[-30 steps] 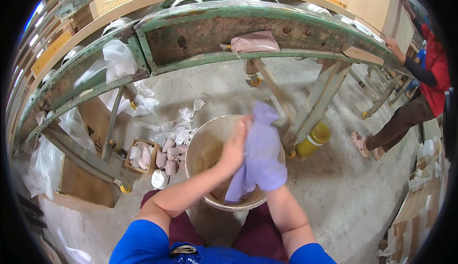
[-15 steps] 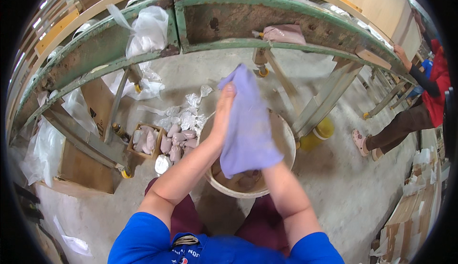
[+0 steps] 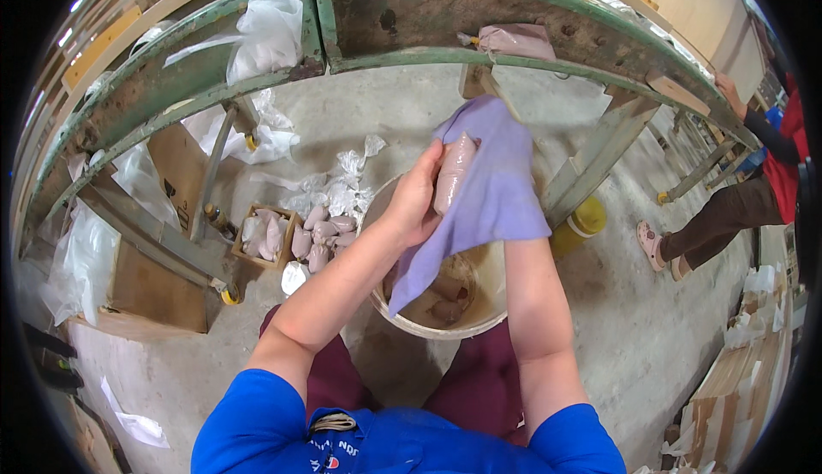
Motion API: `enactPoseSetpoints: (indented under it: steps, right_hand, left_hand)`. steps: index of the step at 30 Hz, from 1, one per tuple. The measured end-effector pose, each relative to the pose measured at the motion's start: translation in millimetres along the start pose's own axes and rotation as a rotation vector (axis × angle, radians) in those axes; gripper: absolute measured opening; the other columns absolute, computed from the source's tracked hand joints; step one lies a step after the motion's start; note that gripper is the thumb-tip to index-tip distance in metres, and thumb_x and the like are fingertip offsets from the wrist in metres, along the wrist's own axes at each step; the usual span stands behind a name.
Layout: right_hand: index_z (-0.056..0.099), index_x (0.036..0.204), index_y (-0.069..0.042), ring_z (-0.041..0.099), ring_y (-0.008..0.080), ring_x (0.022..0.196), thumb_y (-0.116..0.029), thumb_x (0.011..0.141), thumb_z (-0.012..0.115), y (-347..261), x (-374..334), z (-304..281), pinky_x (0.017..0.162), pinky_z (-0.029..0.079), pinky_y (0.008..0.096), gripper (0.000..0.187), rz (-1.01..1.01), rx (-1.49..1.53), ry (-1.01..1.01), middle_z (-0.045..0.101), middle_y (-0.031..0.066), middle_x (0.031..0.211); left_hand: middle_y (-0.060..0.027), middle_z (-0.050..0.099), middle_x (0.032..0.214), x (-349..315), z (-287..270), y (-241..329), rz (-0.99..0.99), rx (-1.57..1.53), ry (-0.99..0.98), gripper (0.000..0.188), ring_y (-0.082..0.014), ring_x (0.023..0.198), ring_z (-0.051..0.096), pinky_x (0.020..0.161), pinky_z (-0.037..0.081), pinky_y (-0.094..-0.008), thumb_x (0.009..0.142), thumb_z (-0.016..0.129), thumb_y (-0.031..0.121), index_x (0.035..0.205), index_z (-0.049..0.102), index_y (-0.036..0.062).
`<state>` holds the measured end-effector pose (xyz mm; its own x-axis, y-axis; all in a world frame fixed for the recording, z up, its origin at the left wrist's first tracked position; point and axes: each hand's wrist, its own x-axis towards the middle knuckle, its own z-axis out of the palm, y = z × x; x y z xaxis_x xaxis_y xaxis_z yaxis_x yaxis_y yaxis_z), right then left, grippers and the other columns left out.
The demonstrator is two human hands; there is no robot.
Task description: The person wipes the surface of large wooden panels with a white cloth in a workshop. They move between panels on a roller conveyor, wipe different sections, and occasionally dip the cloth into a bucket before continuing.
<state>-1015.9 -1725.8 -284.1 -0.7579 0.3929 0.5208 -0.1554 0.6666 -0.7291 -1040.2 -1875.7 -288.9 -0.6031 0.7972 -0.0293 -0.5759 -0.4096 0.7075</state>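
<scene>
My left hand [image 3: 414,198] grips a clear plastic bag filled with something pinkish [image 3: 455,174], holding it upright above the bucket. A purple cloth [image 3: 507,174] is draped over my right hand and against the bag's right side. The cloth hides my right hand's fingers; only the forearm shows below it. One corner of the cloth hangs down over the bucket. Beneath my hands stands a round, pale bucket [image 3: 425,332] between my knees, with more pinkish bags [image 3: 449,289] in murky brown liquid.
Several filled pinkish bags [image 3: 323,232] lie on the floor left of the bucket, beside a small box [image 3: 283,256] of more. Crumpled clear plastic [image 3: 347,181] lies behind. A green metal frame [image 3: 514,61] spans ahead; a yellow container [image 3: 587,216] and a person [image 3: 775,166] are right.
The cloth has opened away to the right, uncovering the pinkish bag in my left hand. Both hands have moved slightly to the right.
</scene>
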Motion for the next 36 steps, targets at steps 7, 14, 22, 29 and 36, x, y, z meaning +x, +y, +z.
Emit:
enactPoseSetpoints:
  steps: [7,14,22,29,36]
  right_hand:
    - [0.056,0.097,-0.001,0.053,0.0225,0.081,-0.016,0.086,0.056,-25.5,-70.0,2.4,0.074,0.044,0.0311,0.018,-0.074,0.166,0.069,0.055,0.0112,0.089]
    - [0.057,0.094,-0.002,0.053,0.0206,0.077,-0.016,0.086,0.056,11.4,-61.6,6.3,0.071,0.044,0.0298,0.016,-0.046,0.397,0.157,0.055,0.0098,0.086]
    - [0.056,0.085,-0.005,0.053,0.0172,0.069,-0.012,0.081,0.053,-36.8,-38.2,-27.1,0.062,0.044,0.026,0.009,0.038,-1.371,-0.164,0.054,0.0035,0.08]
    - [0.058,0.078,-0.004,0.057,0.0248,0.063,-0.008,0.069,0.06,37.6,-73.3,-19.0,0.057,0.044,0.0329,0.01,-0.429,-1.133,0.217,0.055,0.0107,0.078]
    - [0.061,0.09,0.002,0.059,0.0205,0.07,-0.011,0.082,0.058,-55.0,-67.1,-9.3,0.065,0.048,0.0306,0.016,-0.16,-0.713,-0.123,0.058,0.0122,0.078]
  left_hand:
    - [-0.011,0.057,0.113,6.3,-9.1,-6.6,0.263,0.441,0.123,0.043,-0.0177,0.096,0.056,0.084,0.045,-0.0295,0.099,0.034,0.037,0.129,0.043,0.0067]
    - [-0.0094,0.063,0.098,6.3,-13.1,-25.3,0.385,0.86,-0.048,0.041,-0.017,0.092,0.057,0.085,0.044,-0.0295,0.095,0.048,0.037,0.11,0.058,0.0]
    - [-0.0106,0.063,0.097,15.1,-36.3,-6.0,-0.151,0.094,-0.139,0.05,-0.0136,0.075,0.059,0.058,0.051,-0.0253,0.089,0.053,0.044,0.122,0.049,0.0076]
    - [-0.0173,0.054,0.117,28.8,-35.9,-13.5,-0.282,-0.167,-0.264,0.064,-0.0268,0.098,0.058,0.072,0.053,-0.0378,0.091,0.038,0.057,0.129,0.042,0.0053]
    - [-0.0126,0.054,0.118,6.9,-10.4,-28.8,-0.104,0.358,0.21,0.076,-0.0195,0.103,0.053,0.087,0.043,-0.0295,0.089,0.031,0.066,0.127,0.046,0.0008]
